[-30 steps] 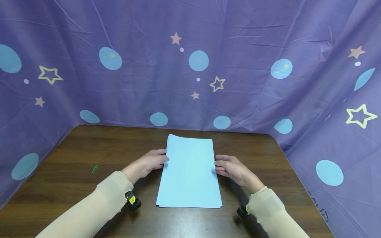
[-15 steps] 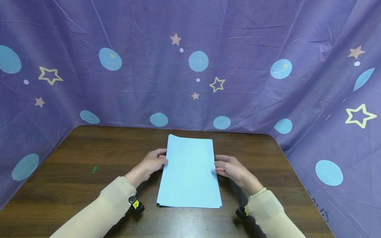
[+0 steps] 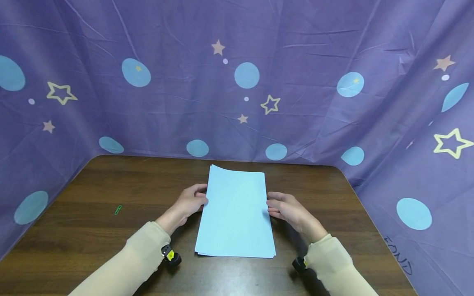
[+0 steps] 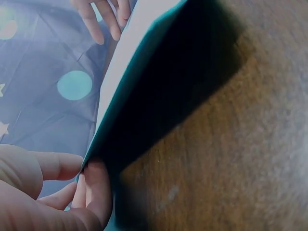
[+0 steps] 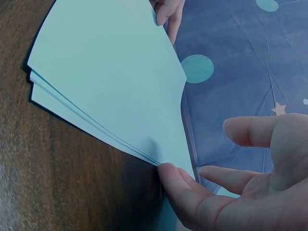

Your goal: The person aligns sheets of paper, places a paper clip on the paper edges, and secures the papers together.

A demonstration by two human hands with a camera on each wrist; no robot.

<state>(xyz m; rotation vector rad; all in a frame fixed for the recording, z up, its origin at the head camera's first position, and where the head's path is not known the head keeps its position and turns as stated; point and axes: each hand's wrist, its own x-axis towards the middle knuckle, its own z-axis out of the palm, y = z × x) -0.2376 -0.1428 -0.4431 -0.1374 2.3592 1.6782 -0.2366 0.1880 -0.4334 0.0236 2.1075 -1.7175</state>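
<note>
light blue sheets of paper (image 3: pixel 236 213), a thin rectangular stack, lie in the lower middle of the head view on your dark brown wooden table (image 3: pixel 111 230), long side running away from you. your left hand (image 3: pixel 189 202) sits at the stack's left edge, just left of centre in the frame; in the left wrist view its fingertips (image 4: pixel 98 187) are tucked under that edge and the thumb lies above it, so the paper's side is lifted off the wood there. your right hand (image 3: pixel 286 209) sits at the right edge of the stack; the right wrist view shows a fingertip (image 5: pixel 169 174) touching the edges of the sheets, with the other fingers loosely bent and the thumb held apart, gripping nothing. the near corners of the sheets are slightly fanned at the bottom of the stack. a small green paper clip (image 3: pixel 118 210) lies well apart on the table, at the left of the frame. a purple cloth with stars and blue dots (image 3: pixel 237 82) fills the upper part.
</note>
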